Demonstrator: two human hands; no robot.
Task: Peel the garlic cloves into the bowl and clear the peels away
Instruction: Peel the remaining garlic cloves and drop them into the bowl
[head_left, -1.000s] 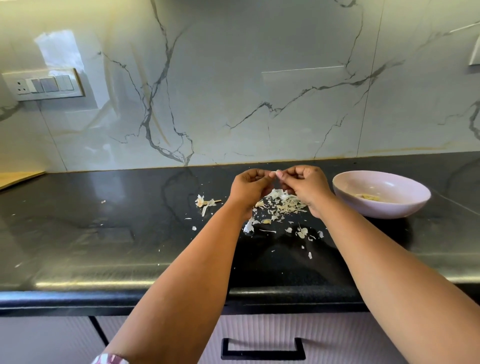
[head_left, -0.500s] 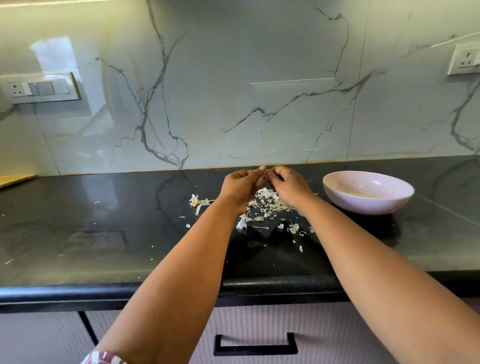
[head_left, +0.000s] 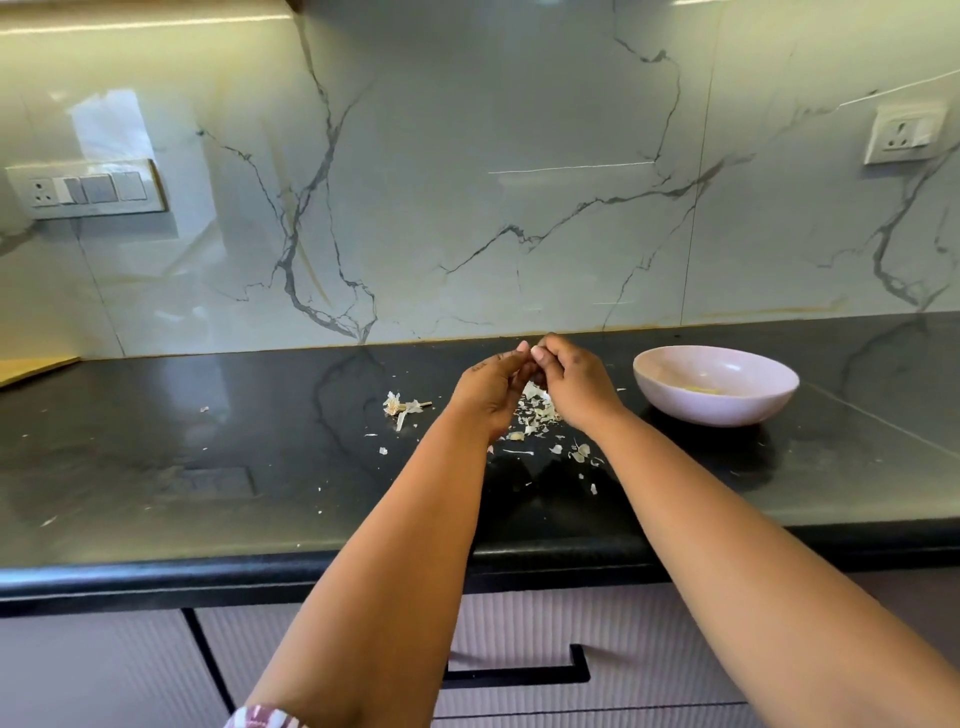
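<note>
We hold our left hand (head_left: 491, 387) and right hand (head_left: 574, 382) fingertip to fingertip above the peels (head_left: 535, 410), left of the bowl (head_left: 716, 385), apparently pinching a garlic clove, itself hidden. Expect light, brittle skin; grip the clove's ends.

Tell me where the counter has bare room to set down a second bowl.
Bare: the counter left of the garlic stem scrap, and right of the bowl. Crowded: the peel pile under both hands and the flakes nearer the front edge.
</note>
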